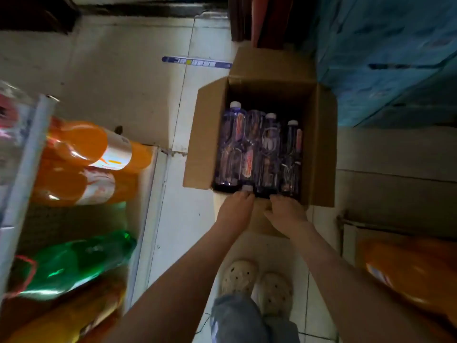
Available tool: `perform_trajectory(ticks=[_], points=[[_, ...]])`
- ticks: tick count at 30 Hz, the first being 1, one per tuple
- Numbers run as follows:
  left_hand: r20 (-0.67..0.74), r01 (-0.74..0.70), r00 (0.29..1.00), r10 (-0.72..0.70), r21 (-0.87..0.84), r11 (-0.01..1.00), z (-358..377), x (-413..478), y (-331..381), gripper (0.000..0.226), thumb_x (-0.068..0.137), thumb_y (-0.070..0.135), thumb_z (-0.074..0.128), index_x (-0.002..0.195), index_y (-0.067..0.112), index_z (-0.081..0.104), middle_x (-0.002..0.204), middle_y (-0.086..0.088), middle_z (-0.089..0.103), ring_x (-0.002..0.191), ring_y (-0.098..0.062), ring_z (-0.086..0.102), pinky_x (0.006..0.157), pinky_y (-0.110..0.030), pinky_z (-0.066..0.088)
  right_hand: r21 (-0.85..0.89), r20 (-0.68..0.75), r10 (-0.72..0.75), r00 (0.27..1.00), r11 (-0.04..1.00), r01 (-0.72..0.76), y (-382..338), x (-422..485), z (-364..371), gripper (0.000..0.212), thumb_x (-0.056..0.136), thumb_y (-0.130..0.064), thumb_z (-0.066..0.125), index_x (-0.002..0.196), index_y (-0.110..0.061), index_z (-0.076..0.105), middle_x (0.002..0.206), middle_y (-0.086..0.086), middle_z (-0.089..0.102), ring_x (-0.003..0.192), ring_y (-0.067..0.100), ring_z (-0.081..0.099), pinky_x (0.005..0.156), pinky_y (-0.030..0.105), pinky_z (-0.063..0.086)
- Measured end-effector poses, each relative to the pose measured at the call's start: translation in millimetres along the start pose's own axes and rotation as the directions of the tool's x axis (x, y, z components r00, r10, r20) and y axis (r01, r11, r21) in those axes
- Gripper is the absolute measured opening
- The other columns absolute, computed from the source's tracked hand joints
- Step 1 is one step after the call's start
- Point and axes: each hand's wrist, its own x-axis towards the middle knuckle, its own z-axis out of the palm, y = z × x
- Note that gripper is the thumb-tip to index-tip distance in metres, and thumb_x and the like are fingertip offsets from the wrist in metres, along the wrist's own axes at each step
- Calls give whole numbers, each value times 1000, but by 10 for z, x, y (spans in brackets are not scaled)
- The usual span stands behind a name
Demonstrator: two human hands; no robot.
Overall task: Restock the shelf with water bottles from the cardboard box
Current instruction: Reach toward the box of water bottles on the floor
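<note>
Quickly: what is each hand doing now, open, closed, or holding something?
Left hand: at the near edge of the cardboard box, fingers curled by a bottle cap; grip cannot be told.
Right hand: fingers curled over the box edge; holding cannot be told.

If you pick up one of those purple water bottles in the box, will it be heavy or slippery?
The water bottle looks full, so it is probably fairly heavy for its size. Its smooth, shiny plastic may be a little slippery. Lying on its side in the cardboard box, it is round and would likely roll if set down that way on the floor.
</note>
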Motion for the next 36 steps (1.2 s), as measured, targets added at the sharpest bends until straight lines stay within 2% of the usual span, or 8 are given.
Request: perform_trajectory(ticks=[3,6,13,21,25,29,32,36], points=[[-85,-39,995,48,98,994,180,76,-23,43,47,4,83,89,6,71,75,-9,70,65,-26,67,64,-30,55,-134,-130,-16,991,991,-2,22,58,149,30,96,-31,46,118,-11,52,123,10,58,113,27,53,92,34,39],[-192,20,981,7,137,990,239,117,34,24,55,10,82,75,14,69,65,-2,67,57,-20,62,56,-24,48,-201,-232,-51,971,980,4,56,64,273,27,98,-17,36,119,-10,52,122,11,58,113,28,52,93,36,37],[-237,87,969,-73,49,995,381,-162,150,9,79,4,65,87,9,66,84,-10,68,74,-28,61,65,-34,44,-205,-289,-41,956,978,-20,31,-90,581,32,98,-8,30,121,-9,52,124,13,58,117,30,50,101,42,33],[-131,99,987,-93,40,994,792,-1021,201,26,95,10,47,118,13,56,115,-7,62,99,-23,56,86,-31,43,-204,-244,-55,968,979,4,-17,-732,1306,32,97,-8,37,126,-10,50,127,12,57,117,30,51,101,41,35],[-106,107,989,-99,72,992,1055,-1569,264,28,94,7,47,119,12,56,115,-7,63,98,-24,57,85,-32,43,-219,-319,-69,945,976,-3,-87,-1167,1786,22,62,-8,80,82,-9,70,76,12,71,70,28,67,67,36,53],[-41,124,992,-121,92,988,1322,-2162,360,24,96,14,46,119,14,56,115,-5,62,99,-21,57,84,-28,42,-232,-365,-99,926,973,12,-94,-1633,2304,27,41,-4,87,58,-11,67,51,8,63,45,26,61,49,30,51],[-7,140,990,-140,88,986,1568,-2594,489,21,96,16,48,115,13,58,113,-6,63,97,-22,59,84,-29,44,-237,-340,-58,939,971,-26,-79,-2027,2633,20,51,-5,84,64,-9,68,57,9,66,51,27,63,54,31,52],[118,165,977,-175,94,982,1894,-3140,679,21,95,12,46,112,12,58,109,-8,65,98,-25,62,80,-32,48,-237,-214,-21,977,971,-31,16,-2549,3105,26,88,-5,48,111,-8,61,107,14,66,100,34,61,90,42,43]])
